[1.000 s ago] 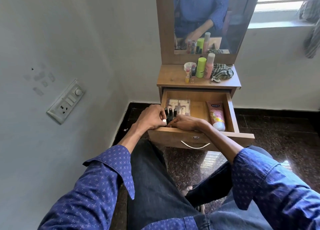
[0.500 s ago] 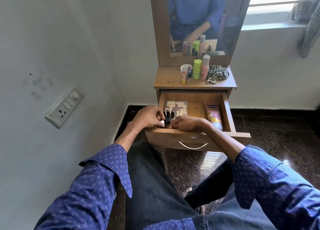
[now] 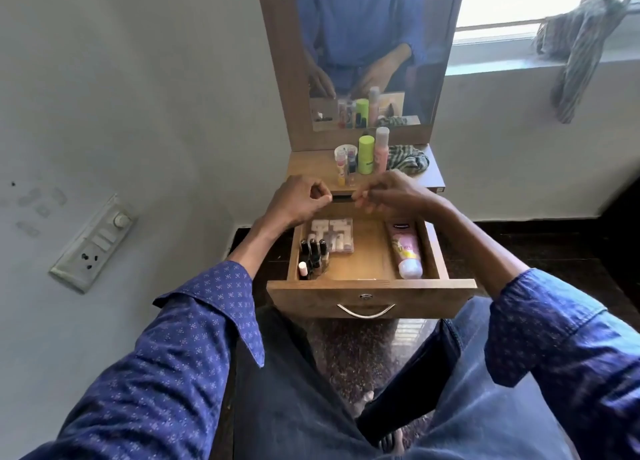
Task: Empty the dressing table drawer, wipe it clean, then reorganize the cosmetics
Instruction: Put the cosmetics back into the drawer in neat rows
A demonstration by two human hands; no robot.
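Bare, both grips hold nothing: left hand (image 3: 299,199) curled in a loose fist, right hand (image 3: 388,192) with fingers loosely bent, above the open drawer (image 3: 372,295). Bottles (image 3: 313,255) stand at its left front; reaching carelessly for table items could topple them.

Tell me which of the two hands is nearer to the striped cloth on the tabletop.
Right. The right hand hovers just in front of the striped cloth, slightly to its left; the left hand is farther left, above the open wooden drawer's back left corner.
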